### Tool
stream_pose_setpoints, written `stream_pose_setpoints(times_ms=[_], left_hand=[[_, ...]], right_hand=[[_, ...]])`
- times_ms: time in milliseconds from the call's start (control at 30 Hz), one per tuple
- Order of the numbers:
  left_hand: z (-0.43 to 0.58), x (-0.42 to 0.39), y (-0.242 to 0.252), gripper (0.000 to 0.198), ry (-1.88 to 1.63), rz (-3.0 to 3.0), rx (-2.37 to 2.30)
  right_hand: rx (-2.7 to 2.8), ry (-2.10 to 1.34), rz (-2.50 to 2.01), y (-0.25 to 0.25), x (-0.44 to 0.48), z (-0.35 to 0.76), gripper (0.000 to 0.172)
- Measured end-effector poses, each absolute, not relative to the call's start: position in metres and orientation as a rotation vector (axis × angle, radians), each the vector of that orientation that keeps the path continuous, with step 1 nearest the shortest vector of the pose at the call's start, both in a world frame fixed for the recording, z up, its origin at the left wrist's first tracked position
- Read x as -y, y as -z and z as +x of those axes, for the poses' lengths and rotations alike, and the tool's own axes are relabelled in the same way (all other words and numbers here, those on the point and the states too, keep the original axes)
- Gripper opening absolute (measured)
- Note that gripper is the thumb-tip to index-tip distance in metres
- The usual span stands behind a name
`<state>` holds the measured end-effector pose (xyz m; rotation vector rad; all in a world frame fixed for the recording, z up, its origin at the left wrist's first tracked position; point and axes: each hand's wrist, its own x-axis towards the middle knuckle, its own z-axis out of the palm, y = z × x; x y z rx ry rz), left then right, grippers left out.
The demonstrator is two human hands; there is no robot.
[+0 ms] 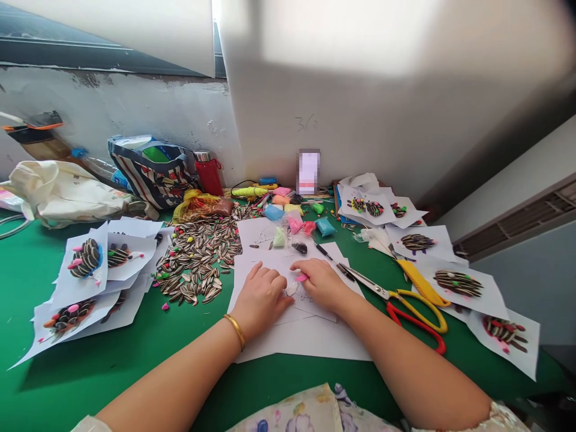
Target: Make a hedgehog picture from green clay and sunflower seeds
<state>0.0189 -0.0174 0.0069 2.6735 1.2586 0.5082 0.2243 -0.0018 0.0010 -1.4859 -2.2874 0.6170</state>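
Green table [171, 330], white paper [310, 307] (line-drawn)

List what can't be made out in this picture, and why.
In the head view:
Drawing, full outline: the right hand covers part of it.
Phone screen: blurred out.
Lower sheets at left: hidden by the top sheets.
Striped bag, deeper contents: hidden by its sides.
Sleeves: cut off by the bottom edge.

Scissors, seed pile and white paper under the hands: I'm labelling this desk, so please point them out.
Scissors [383, 293]: head view, metal near the pivot.
Seed pile [204, 247]: head view, middle of the heap.
White paper [306, 342]: head view, bare lower part.
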Motion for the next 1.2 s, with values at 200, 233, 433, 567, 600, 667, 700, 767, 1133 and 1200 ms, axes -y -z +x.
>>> stream_pose_setpoints(times_ms=[200,233,433,567,600,667,700,767,1133,1200], left_hand=[[0.010,0.014,-0.005,0.025,-0.520,2.576,-1.194],[0.009,0.014,-0.005,0.027,-0.510,2.571,-1.189],[0.007,0.015,-0.004,0.037,-0.484,2.594,-1.192],[0.007,0.015,-0.002,0.041,-0.495,2.605,-1.203],[0.006,0.015,-0.002,0.041,-0.493,2.608,-1.200],[0.006,0.015,-0.001,0.041,-0.492,2.609,-1.195],[0.006,0.015,-0.001,0.041,-0.492,2.609,-1.194],[0.006,0.015,-0.001,0.040,-0.497,2.610,-1.195],[0.006,0.015,-0.002,0.041,-0.479,2.610,-1.204],[0.006,0.015,-0.001,0.041,-0.485,2.608,-1.202]], right_hand=[[2.314,-0.667,-1.511,-0.022,0.015,0.230,0.033],[2.316,-0.662,-1.511,-0.025,0.017,0.231,0.024],[2.380,-0.471,-1.518,-0.031,0.027,0.227,0.012],[2.423,-0.371,-1.528,-0.023,0.037,0.227,0.012],[2.408,-0.371,-1.535,-0.020,0.039,0.227,0.013],[2.346,-0.393,-1.553,-0.012,0.044,0.229,0.012],[2.314,-0.412,-1.555,-0.008,0.045,0.229,0.011],[2.263,-0.439,-1.555,-0.003,0.047,0.229,0.011],[2.265,-0.432,-1.570,0.000,0.045,0.226,0.013],[2.280,-0.421,-1.579,-0.001,0.045,0.225,0.013]])
